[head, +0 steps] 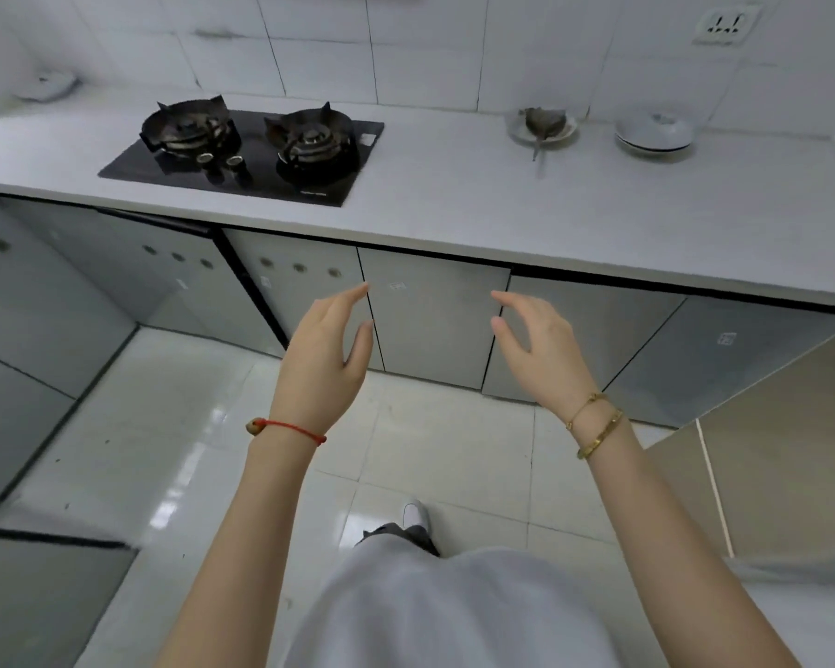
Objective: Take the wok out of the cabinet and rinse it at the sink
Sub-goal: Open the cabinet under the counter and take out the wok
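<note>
Left hand (326,351) and right hand (541,347) hover slack-gripped before closed cabinet doors (435,315); wok unseen.

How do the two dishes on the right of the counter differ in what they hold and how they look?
The nearer plate holds a dark, leaf-like scrap with a stem hanging over its rim; the farther dish carries a domed white lid with a knob. The plate looks flat and smaller; the dish looks stacked and taller. Both are pale, round and rest on the white counter.

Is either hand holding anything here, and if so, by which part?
Nothing is held. The left hand and right hand hover open, apart, before the closed cabinet door.
</note>
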`<state>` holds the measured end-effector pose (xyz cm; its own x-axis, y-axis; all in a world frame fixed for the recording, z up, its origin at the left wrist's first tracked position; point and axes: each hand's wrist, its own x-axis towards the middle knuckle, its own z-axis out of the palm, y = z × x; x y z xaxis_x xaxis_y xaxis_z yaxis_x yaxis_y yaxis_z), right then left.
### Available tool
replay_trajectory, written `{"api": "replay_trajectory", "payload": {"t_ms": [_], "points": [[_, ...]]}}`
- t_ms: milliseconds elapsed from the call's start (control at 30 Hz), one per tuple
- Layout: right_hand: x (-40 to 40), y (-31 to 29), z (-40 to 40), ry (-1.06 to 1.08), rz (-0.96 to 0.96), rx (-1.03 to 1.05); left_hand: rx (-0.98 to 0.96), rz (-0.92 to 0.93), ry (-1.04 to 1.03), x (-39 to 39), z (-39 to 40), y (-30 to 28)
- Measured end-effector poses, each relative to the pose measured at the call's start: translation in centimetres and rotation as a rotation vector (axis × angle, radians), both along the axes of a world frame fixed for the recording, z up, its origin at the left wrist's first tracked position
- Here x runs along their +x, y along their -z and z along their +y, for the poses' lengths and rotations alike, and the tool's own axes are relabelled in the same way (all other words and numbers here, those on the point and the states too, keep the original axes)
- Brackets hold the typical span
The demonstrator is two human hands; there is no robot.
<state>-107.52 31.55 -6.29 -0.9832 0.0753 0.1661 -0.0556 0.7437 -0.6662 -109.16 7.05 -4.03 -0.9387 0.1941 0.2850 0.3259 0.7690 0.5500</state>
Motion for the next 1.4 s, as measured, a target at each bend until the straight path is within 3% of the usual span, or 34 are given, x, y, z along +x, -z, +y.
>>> {"api": "replay_trajectory", "payload": {"t_ms": [233, 567, 1133, 1400], "points": [[-6.6, -0.4, -1.0, 0.075, 0.000, 0.034, 0.005, -0.015, 0.085, -9.0, -1.5, 0.4], [-12.6, 1.0, -0.1, 0.118, -0.027, 0.025, 0.024, -0.042, 0.149, -16.1, 0.1, 1.9], [-16.9, 4.8, 7.4, 0.333, -0.054, -0.023, 0.088, -0.070, 0.289, -23.8, 9.2, 4.2], [-19.2, 9.2, 10.0, 0.442, -0.041, -0.054, 0.085, -0.078, 0.398, -27.2, 13.9, 9.3]]}}
